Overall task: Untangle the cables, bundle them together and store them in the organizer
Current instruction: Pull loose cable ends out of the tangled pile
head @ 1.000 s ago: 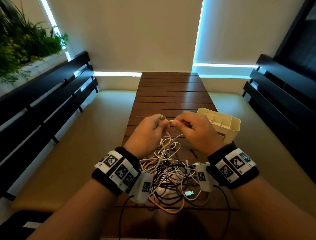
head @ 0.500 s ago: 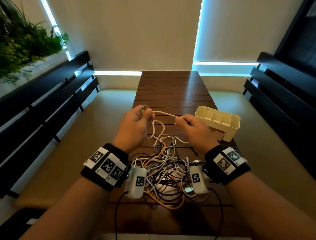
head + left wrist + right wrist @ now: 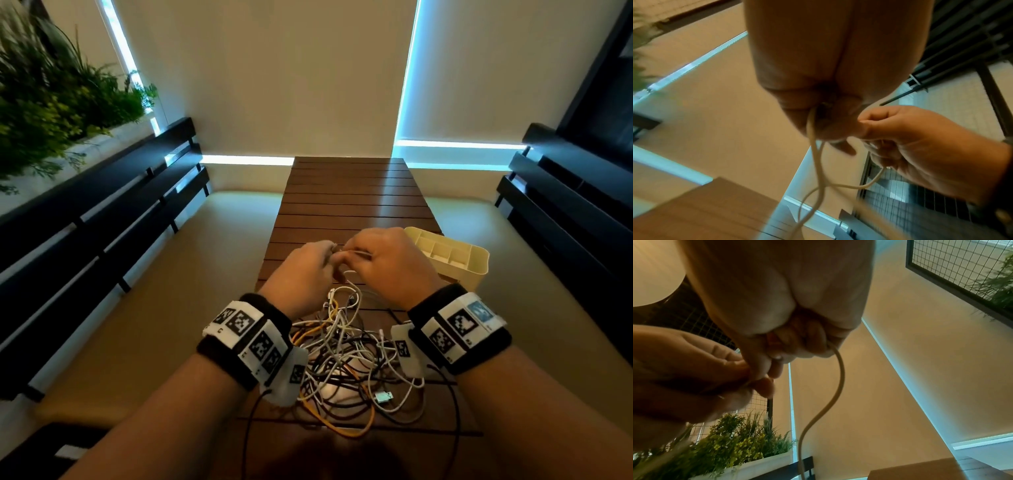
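A tangle of white, black and orange cables (image 3: 346,356) lies on the near end of the brown slatted table (image 3: 346,198). Both hands are raised above it, close together. My left hand (image 3: 310,270) pinches a white cable (image 3: 816,159) that hangs down in a loop from its curled fingers. My right hand (image 3: 387,260) grips the same white cable (image 3: 835,386), which drops from its fist toward the pile. The cream organizer (image 3: 452,260) with several compartments stands just right of the right hand.
Black slatted benches run along the left (image 3: 102,212) and right (image 3: 565,205) of the table. A planter of green plants (image 3: 51,96) sits at the upper left. A loose USB plug (image 3: 384,397) lies at the pile's near edge.
The hands, spread apart half a second ago with the white cable stretched between them, have come back together. The head view has tilted slightly.
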Tool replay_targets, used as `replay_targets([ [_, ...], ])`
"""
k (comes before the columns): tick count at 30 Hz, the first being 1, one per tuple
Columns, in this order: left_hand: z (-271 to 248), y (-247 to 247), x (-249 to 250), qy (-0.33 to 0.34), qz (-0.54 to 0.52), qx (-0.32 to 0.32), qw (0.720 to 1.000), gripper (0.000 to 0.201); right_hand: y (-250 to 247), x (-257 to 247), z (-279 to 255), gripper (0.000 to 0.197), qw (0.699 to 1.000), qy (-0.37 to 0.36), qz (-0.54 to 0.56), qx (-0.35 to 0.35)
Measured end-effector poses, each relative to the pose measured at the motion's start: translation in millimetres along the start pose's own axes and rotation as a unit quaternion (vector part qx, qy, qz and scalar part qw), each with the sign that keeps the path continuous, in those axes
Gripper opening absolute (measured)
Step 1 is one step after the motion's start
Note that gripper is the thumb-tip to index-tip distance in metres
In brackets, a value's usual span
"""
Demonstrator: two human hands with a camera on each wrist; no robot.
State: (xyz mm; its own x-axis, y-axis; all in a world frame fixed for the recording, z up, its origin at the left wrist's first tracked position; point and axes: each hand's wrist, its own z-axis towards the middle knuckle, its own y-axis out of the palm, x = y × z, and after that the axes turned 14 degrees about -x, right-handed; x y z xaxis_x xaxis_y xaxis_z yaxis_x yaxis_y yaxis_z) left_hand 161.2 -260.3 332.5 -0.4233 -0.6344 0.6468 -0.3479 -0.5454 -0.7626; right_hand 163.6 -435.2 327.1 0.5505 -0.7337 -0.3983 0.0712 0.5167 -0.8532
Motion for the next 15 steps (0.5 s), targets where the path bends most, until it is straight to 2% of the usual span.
replay_targets([
  [2,3,0,1,0.034,-0.039,0.020,0.998,0.028,-6,1,-2,0.015,1.000,0.005,0.015,0.010],
  [4,3,-5,7,0.068,-0.082,0.055,0.993,0.027,-10,2,-8,0.016,0.994,0.043,0.098,0.026],
  [7,6,-15,14,0.081,-0.242,0.092,0.963,0.025,-9,4,-18,0.020,0.965,0.104,0.238,0.029],
  [11,1,-15,15,0.104,-0.324,0.088,0.936,0.027,-3,9,-21,0.020,0.955,0.107,0.276,0.020],
  [15,-9,-16,12,0.106,-0.367,0.086,0.920,0.027,0,13,-18,0.012,0.957,0.116,0.264,0.027],
])
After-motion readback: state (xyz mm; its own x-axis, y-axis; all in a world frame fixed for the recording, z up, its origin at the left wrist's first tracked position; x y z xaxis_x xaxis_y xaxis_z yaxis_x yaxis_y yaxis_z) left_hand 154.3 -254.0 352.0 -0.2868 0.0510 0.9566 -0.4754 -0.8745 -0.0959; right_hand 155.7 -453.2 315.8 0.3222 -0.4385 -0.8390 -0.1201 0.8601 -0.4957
